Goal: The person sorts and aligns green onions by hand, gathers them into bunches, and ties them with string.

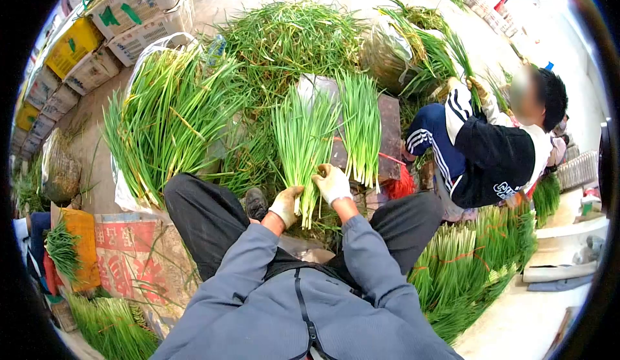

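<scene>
Both my hands wear pale work gloves. My left hand [286, 205] is closed round the lower stalks of a bunch of green leafy stalks [302, 134], whose leaves fan out away from me over a low board [389, 127]. At the right side of the same bunch's pale ends, my right hand [332, 184] has its fingers bent together at the stalks; what its fingertips pinch is too small to make out. Just right of this bunch, a second bunch [360, 124] lies on the board, apart from my hands. Red ties [400, 184] hang at the board's right edge.
A large heap of stalks [174, 114] in a white bag lies at the left. Loose greens [290, 34] are piled beyond the board. A co-worker [494, 140] sits at the right holding stalks. Tied bunches [462, 263] stand at the lower right; crates [139, 11] are stacked upper left.
</scene>
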`<action>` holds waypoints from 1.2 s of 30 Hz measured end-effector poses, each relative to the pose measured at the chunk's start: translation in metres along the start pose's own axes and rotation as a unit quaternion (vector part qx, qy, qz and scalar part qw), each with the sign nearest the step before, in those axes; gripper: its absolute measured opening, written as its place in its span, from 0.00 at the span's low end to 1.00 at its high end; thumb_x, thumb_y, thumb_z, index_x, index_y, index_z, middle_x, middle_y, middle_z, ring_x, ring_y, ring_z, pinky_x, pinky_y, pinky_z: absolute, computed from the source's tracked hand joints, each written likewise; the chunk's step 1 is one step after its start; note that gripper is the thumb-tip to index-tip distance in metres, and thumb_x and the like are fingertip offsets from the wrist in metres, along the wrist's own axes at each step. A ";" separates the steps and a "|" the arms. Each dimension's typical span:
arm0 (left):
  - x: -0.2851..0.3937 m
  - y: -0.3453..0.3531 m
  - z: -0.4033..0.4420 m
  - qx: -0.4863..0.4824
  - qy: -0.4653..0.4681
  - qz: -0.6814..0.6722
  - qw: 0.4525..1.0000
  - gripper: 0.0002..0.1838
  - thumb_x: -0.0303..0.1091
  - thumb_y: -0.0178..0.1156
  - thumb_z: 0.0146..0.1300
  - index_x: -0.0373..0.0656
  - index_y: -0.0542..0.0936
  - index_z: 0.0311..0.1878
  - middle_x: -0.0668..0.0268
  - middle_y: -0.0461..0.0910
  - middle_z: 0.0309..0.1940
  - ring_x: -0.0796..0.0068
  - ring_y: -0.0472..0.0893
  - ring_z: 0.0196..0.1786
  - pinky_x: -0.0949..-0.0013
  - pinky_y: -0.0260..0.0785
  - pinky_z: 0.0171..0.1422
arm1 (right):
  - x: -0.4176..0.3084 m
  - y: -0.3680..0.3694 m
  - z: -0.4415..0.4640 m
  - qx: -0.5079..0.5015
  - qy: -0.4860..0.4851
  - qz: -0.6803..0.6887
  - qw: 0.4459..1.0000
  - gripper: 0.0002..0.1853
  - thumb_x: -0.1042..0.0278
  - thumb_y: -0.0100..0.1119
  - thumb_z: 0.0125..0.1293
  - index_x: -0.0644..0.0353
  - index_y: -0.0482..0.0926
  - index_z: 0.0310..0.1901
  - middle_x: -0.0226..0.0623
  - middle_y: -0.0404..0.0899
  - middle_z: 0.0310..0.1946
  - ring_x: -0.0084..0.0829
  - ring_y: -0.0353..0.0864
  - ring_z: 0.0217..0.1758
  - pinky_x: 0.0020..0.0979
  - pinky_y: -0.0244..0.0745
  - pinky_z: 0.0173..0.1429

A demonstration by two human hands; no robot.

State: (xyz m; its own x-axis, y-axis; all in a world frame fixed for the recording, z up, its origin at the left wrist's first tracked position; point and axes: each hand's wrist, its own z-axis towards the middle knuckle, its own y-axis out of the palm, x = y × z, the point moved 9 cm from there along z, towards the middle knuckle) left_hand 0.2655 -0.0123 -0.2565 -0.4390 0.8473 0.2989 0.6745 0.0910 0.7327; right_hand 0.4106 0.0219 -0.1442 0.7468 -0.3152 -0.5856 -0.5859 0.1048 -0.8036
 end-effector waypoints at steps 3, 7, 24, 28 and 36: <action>0.000 -0.007 0.000 0.030 0.016 0.018 0.999 0.17 0.37 0.50 0.72 0.37 0.78 0.55 0.56 0.85 0.43 0.59 0.85 0.41 0.56 0.81 0.47 | 0.018 0.002 0.016 -0.018 0.067 0.166 0.984 0.15 0.58 0.67 0.61 0.60 0.87 0.42 0.42 0.88 0.39 0.38 0.87 0.41 0.35 0.80 0.49; 0.005 0.004 -0.014 0.041 0.002 -0.031 0.999 0.18 0.38 0.49 0.73 0.36 0.75 0.59 0.53 0.84 0.47 0.56 0.86 0.42 0.54 0.83 0.46 | 0.019 -0.047 0.024 0.021 0.098 0.592 0.800 0.07 0.68 0.66 0.68 0.54 0.84 0.46 0.32 0.85 0.34 0.24 0.83 0.33 0.26 0.77 0.32; -0.001 0.007 -0.003 0.021 0.008 0.009 1.000 0.14 0.36 0.63 0.68 0.39 0.81 0.52 0.58 0.87 0.36 0.65 0.86 0.31 0.64 0.80 0.32 | -0.085 -0.239 -0.018 0.000 -0.204 0.810 0.550 0.08 0.73 0.61 0.72 0.58 0.81 0.50 0.37 0.84 0.43 0.29 0.84 0.40 0.27 0.82 0.40; 0.002 0.014 -0.011 0.031 0.013 -0.022 0.999 0.16 0.42 0.63 0.69 0.41 0.82 0.53 0.62 0.87 0.41 0.67 0.86 0.36 0.63 0.81 0.37 | -0.116 -0.238 -0.024 0.012 -0.213 0.697 0.685 0.11 0.75 0.62 0.70 0.60 0.79 0.53 0.38 0.84 0.43 0.30 0.84 0.40 0.31 0.81 0.41; 0.011 0.034 -0.021 -0.071 0.068 0.025 0.995 0.26 0.47 0.74 0.58 0.44 0.82 0.55 0.66 0.87 0.43 0.69 0.86 0.41 0.65 0.81 0.43 | -0.132 -0.206 0.030 0.035 -0.088 0.517 0.851 0.10 0.70 0.64 0.70 0.62 0.83 0.50 0.33 0.86 0.41 0.25 0.86 0.41 0.25 0.80 0.39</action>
State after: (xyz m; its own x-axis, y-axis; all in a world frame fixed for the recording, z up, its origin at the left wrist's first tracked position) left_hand 0.2715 -0.0109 -0.2154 -0.4902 0.7693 0.4096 0.6113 -0.0315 0.7907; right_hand 0.4418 0.0704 0.0956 -0.1178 0.1256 -0.9851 -0.9426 0.2981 0.1508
